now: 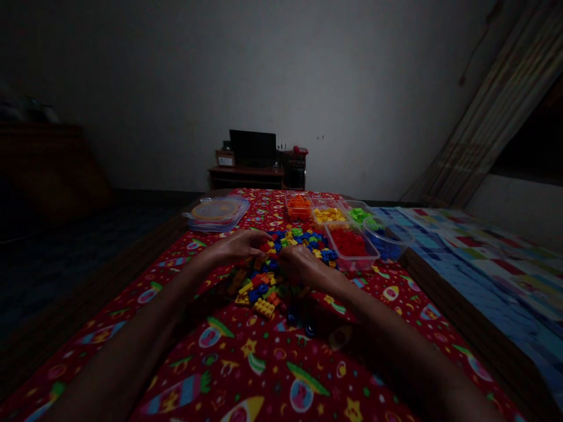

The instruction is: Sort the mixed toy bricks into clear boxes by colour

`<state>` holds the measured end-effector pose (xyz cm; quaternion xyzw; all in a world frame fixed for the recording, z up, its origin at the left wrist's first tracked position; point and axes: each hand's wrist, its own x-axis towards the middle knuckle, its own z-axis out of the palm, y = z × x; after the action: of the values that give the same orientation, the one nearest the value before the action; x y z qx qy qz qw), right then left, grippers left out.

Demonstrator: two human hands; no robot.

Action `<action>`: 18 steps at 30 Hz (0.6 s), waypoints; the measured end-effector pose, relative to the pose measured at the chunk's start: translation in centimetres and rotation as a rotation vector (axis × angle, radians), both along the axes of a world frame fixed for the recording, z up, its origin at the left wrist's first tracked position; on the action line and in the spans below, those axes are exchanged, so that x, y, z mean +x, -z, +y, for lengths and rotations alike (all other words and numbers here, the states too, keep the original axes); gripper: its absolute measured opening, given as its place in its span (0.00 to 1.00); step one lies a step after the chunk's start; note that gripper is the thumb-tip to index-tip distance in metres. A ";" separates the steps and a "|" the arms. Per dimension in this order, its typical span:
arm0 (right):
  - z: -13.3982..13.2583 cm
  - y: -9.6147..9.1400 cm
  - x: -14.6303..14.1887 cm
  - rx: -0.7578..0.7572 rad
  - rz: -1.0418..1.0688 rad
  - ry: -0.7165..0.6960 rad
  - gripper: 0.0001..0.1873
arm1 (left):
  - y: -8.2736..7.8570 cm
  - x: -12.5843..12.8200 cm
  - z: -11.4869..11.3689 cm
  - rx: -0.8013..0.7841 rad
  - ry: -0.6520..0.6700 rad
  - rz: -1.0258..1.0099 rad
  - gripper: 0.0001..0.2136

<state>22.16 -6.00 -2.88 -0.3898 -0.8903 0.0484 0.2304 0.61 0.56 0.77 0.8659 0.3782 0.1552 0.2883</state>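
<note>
A mixed pile of toy building bricks point(259, 282) lies on the red patterned cloth, in yellow, blue, red, orange and green. At the pile's left side is my left hand point(244, 243), its thumb and fingers bent around a red building brick point(265, 247). My right hand point(301, 264) is curled low over the middle of the pile. Its fingertips are hidden, so what they grip cannot be made out. Close to the right hand stands a clear tub of red bricks point(349, 241). A dark round piece point(310, 329) lies at the pile's near edge.
Beyond the red tub are clear containers of orange bricks point(299, 202), yellow bricks point(329, 215) and green bricks point(358, 215). A round container of blue bricks point(387, 246) stands at the right edge. Stacked clear lids point(217, 212) lie at the back left.
</note>
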 end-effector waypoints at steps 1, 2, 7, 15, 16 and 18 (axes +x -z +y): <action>0.3 -0.7 0.1 -0.020 0.040 0.056 0.07 | 0.1 0.1 0.1 -0.044 -0.004 -0.052 0.25; 0.5 -1.4 0.2 -0.033 0.099 0.103 0.06 | 0.2 0.2 0.1 -0.090 -0.005 -0.097 0.26; 0.3 -3.2 0.4 -0.137 0.302 0.053 0.19 | 0.5 1.5 -0.5 -0.268 0.037 -0.242 0.33; 0.0 -3.6 1.5 -0.075 0.158 -0.032 0.11 | 0.8 3.6 -1.6 -0.287 0.035 -0.230 0.33; 0.3 -3.8 2.1 -0.031 0.166 0.014 0.12 | 0.7 3.6 -1.7 -0.263 0.033 -0.231 0.31; 1.2 -4.2 3.9 0.058 0.161 0.155 0.13 | 0.2 3.6 -2.0 -0.154 0.019 -0.201 0.29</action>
<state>26.11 -4.84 1.32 -0.4456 -0.8372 0.0360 0.3151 4.24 -1.41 0.53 0.8248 0.3502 0.2090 0.3917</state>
